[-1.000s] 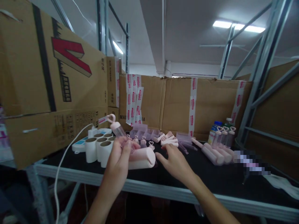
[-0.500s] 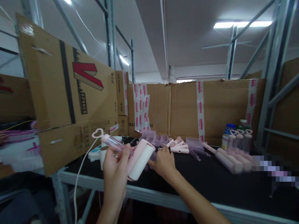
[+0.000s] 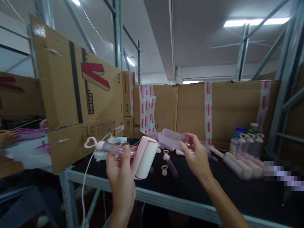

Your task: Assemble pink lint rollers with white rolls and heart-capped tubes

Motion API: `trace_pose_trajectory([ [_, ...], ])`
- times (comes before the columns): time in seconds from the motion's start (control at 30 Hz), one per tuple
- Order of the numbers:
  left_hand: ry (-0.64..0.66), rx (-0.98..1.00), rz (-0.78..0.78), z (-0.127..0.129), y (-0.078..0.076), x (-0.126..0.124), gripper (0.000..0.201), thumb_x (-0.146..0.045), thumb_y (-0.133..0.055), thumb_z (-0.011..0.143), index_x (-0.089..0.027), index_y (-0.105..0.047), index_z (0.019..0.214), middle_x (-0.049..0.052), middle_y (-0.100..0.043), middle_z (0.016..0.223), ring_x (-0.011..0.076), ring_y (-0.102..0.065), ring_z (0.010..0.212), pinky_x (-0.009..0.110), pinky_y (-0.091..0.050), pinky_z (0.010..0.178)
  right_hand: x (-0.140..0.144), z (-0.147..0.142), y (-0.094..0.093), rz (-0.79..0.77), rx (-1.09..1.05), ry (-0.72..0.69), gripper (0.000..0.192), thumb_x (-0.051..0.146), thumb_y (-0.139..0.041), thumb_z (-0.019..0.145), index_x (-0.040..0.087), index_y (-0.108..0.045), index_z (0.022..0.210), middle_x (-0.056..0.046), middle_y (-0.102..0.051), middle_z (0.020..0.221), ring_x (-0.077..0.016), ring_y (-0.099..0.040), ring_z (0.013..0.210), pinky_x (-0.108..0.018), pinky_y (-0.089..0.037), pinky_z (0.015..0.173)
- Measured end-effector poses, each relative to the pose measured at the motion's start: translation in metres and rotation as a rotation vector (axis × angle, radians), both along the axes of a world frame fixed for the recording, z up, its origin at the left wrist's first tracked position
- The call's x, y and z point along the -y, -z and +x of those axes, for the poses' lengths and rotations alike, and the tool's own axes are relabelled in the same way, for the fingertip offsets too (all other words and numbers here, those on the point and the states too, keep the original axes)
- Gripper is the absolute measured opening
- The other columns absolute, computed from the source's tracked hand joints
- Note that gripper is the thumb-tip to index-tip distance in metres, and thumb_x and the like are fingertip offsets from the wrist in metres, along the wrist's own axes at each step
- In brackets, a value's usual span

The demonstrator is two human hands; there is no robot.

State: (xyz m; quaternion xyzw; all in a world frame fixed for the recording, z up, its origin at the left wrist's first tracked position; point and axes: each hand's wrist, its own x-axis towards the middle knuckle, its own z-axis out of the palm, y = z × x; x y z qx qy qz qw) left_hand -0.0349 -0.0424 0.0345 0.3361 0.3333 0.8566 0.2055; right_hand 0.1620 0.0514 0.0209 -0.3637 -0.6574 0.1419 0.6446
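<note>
Hands are raised above the near edge of the bench point(image 3: 213, 193), which is covered in black. The left hand point(image 3: 122, 177) is closed around a lint roller point(image 3: 147, 156): its white paper roll with a pink cover points up toward 1 o'clock, while the clear tube handle point(image 3: 114, 148), ending in a pink heart-shaped loop point(image 3: 89, 142), sticks out toward 9 o'clock over the thumb. The right hand point(image 3: 197, 156) pinches a translucent pale purple cover point(image 3: 172, 139) between thumb and fingers, holding it just at 2 o'clock of the roll's top end; whether the two touch cannot be told.

Below the hands, on the bench, lie loose heart-topped pink caps point(image 3: 164, 170) and a clear purple tube point(image 3: 172, 167). At 3 o'clock, further along the bench, finished pink rollers point(image 3: 237, 163) lie side by side, and behind them stand three clear tubes with heart tops point(image 3: 249, 145) next to a blue-capped bottle point(image 3: 235, 141). At 9 o'clock a white power strip point(image 3: 111, 147) sits with its white cable point(image 3: 84, 190) hanging over the bench edge. Cardboard boxes point(image 3: 78, 91) wall the bench at 10 o'clock, and a taped cardboard sheet point(image 3: 232, 110) closes off the back.
</note>
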Motion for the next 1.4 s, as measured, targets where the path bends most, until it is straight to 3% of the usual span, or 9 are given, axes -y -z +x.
trace_pose_trajectory([
  [0.1, 0.045, 0.085, 0.011, 0.010, 0.002, -0.003, 0.033, -0.046, -0.076, 0.085, -0.022, -0.060, 0.101, 0.002, -0.074, 0.090, 0.0182, -0.073, 0.080, 0.028, -0.061, 0.071, 0.020, 0.036, 0.010, 0.058, -0.187, -0.019, 0.052, 0.047, -0.059, 0.094, 0.020, -0.056, 0.138, -0.009, -0.070, 0.112, -0.0237, -0.066, 0.098, -0.036, -0.051, 0.086],
  [0.23, 0.185, 0.196, -0.052, 0.034, 0.013, -0.009, 0.036, -0.046, -0.081, 0.080, -0.020, -0.063, 0.097, 0.002, -0.073, 0.089, 0.0178, -0.072, 0.081, 0.028, -0.061, 0.074, 0.040, 0.066, 0.035, -0.018, -0.438, 0.009, 0.058, 0.053, -0.067, 0.089, 0.021, -0.056, 0.136, -0.007, -0.072, 0.102, -0.0229, -0.067, 0.086, -0.031, -0.050, 0.072],
  [0.4, 0.403, 0.269, -0.243, 0.073, 0.033, -0.014, 0.039, -0.043, -0.085, 0.076, -0.021, -0.063, 0.099, 0.005, -0.075, 0.094, 0.0205, -0.074, 0.084, 0.032, -0.062, 0.077, 0.052, 0.070, 0.053, -0.289, -0.433, -0.134, 0.056, 0.059, -0.073, 0.083, 0.019, -0.059, 0.120, -0.007, -0.074, 0.090, -0.0212, -0.065, 0.073, -0.027, -0.048, 0.060],
  [0.57, 0.525, 0.224, -0.334, 0.107, 0.052, -0.012, 0.039, -0.044, -0.085, 0.077, -0.021, -0.060, 0.098, 0.004, -0.075, 0.095, 0.0208, -0.075, 0.086, 0.029, -0.062, 0.073, 0.059, 0.062, 0.052, -0.376, -0.446, -0.149, 0.061, 0.061, -0.076, 0.078, 0.018, -0.057, 0.117, -0.003, -0.071, 0.077, -0.0193, -0.062, 0.066, -0.025, -0.047, 0.056],
  [0.73, 0.533, 0.201, -0.364, 0.124, 0.057, -0.008, 0.040, -0.046, -0.084, 0.078, -0.023, -0.060, 0.099, 0.003, -0.075, 0.095, 0.0204, -0.075, 0.088, 0.028, -0.062, 0.074, 0.059, 0.062, 0.055, -0.350, -0.493, -0.089, 0.057, 0.059, -0.076, 0.079, 0.018, -0.057, 0.114, 0.000, -0.065, 0.075, -0.0172, -0.059, 0.068, -0.024, -0.045, 0.058],
  [1.17, 0.560, 0.174, -0.380, 0.125, 0.047, -0.001, 0.044, -0.046, -0.087, 0.074, -0.023, -0.060, 0.100, 0.003, -0.076, 0.094, 0.0228, -0.076, 0.090, 0.033, -0.062, 0.080, 0.062, 0.079, 0.045, -0.340, -0.344, -0.192, 0.053, 0.058, -0.069, 0.085, 0.017, -0.052, 0.115, 0.001, -0.062, 0.075, -0.0150, -0.053, 0.064, -0.024, -0.039, 0.057],
  [1.4, 0.612, 0.077, -0.434, 0.137, 0.063, 0.001, 0.053, -0.054, -0.079, 0.080, -0.026, -0.062, 0.121, 0.007, -0.071, 0.125, 0.0263, -0.070, 0.113, 0.035, -0.058, 0.092, 0.065, 0.058, 0.062, -0.278, -0.374, -0.059, 0.041, 0.055, -0.064, 0.091, 0.019, -0.057, 0.111, -0.002, -0.064, 0.091, -0.0185, -0.059, 0.080, -0.027, -0.046, 0.069],
])
